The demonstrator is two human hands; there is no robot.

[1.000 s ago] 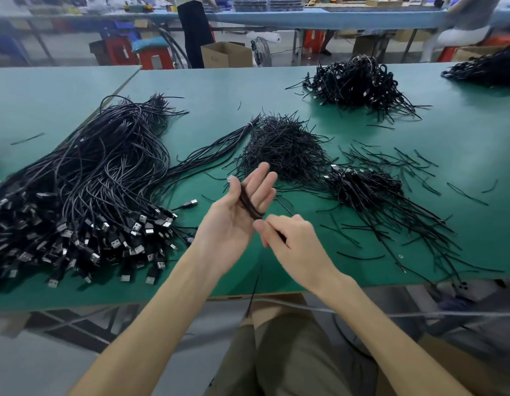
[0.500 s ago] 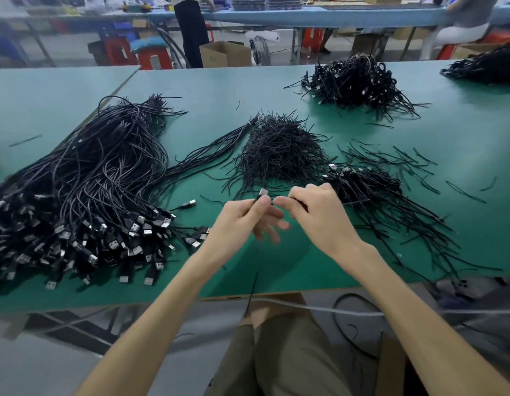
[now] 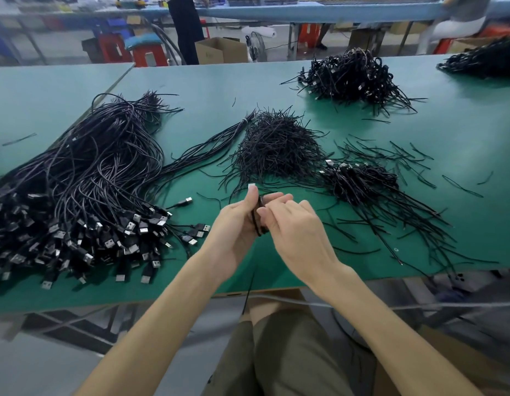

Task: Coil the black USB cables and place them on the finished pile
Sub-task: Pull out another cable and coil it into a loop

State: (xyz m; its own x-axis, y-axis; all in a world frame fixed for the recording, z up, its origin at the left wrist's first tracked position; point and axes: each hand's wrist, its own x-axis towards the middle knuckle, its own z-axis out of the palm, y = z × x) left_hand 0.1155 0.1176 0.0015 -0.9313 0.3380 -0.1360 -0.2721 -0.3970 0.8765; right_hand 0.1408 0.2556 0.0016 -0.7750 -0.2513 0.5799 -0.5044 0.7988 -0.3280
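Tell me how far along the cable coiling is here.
Done: a small pile of coiled cables beyond the right hand, plus a bigger pile farther back. In hand: one coil, gripped between that hand and the left hand. Left: the large heap of uncoiled cables on the left.

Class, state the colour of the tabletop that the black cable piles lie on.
Green. The flat tabletop shows best in the head view.

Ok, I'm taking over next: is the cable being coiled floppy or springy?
Probably floppy: the loose cables drape in soft curves. The coil likely loosens if released, since the left hand and right hand both grip it.
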